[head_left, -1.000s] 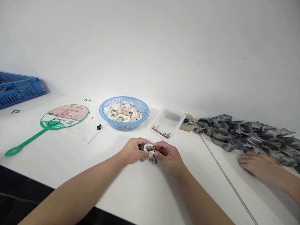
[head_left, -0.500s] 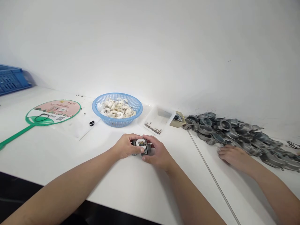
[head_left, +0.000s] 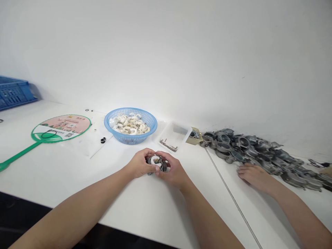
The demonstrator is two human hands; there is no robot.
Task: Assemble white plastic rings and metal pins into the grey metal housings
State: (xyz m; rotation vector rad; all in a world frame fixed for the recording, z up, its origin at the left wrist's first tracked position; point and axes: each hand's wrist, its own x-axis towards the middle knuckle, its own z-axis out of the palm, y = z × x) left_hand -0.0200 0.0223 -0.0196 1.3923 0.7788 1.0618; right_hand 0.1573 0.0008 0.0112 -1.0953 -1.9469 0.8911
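I have my left hand (head_left: 140, 165) and right hand (head_left: 173, 170) curled in from either side around one small metal part (head_left: 164, 166), thumbs at the near edge, fingers round the far side. Both are closed down to its width, and it sits between them just over the bench (head_left: 145, 211); I can't tell whether its underside touches. A smooth white ring (head_left: 154, 159) lies in its face, with brassy bits in the middle too small for me to make out.

My worry is the thumbs: pressing unevenly near the ring could tip it out of its seat, and if those bits are loose, tilting the part could spill them. The hard, rounded metal could also slide if one side lets go.

Beyond the hands, slightly left, a blue basket (head_left: 131, 139) of latticed plastic holds glossy white rings (head_left: 133, 124). Beyond and to the right is a see-through tray (head_left: 178, 133) with thin metal pins (head_left: 168, 145), then a small box (head_left: 194, 140). Farther right, dull grey castings (head_left: 243, 142), cupped and lipped, lie heaped, a co-worker's hand (head_left: 255, 177) at their near edge. Well left lies a flat, green-rimmed fan (head_left: 64, 126).
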